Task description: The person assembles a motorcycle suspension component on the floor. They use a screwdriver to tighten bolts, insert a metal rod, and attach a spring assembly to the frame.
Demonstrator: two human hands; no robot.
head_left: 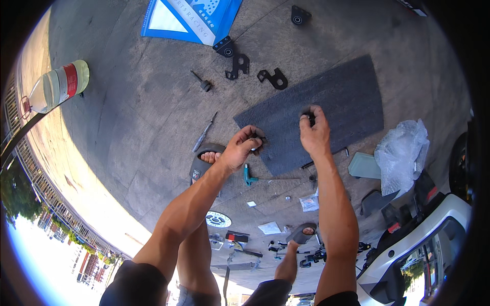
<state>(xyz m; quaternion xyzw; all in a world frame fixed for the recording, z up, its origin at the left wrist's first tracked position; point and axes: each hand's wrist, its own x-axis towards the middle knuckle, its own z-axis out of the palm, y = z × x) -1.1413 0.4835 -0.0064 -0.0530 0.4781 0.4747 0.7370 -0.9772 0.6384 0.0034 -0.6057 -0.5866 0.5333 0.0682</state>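
Observation:
My left hand (242,148) is raised over the left edge of a dark grey mat (341,97). Its thumb and fingers are closed in a pinch, and what lies between them is too small to name. Farther right, over the middle of the mat, my right hand (315,133) pinches a small dark piece whose kind I cannot make out. Below my left hand lies a T-handle hex key (249,175) with a teal grip. A screwdriver (205,131) rests on the ground to the left. Beyond the mat lie black metal brackets (275,79) (240,66).
A blue and white bag (191,18) lies at the far side. Bubble wrap (403,153) and a pale green box (363,166) sit right of my right arm. A brake disc (218,219) lies near my foot; a large bottle (60,85) stands far left. A white vehicle (434,229) is lower right.

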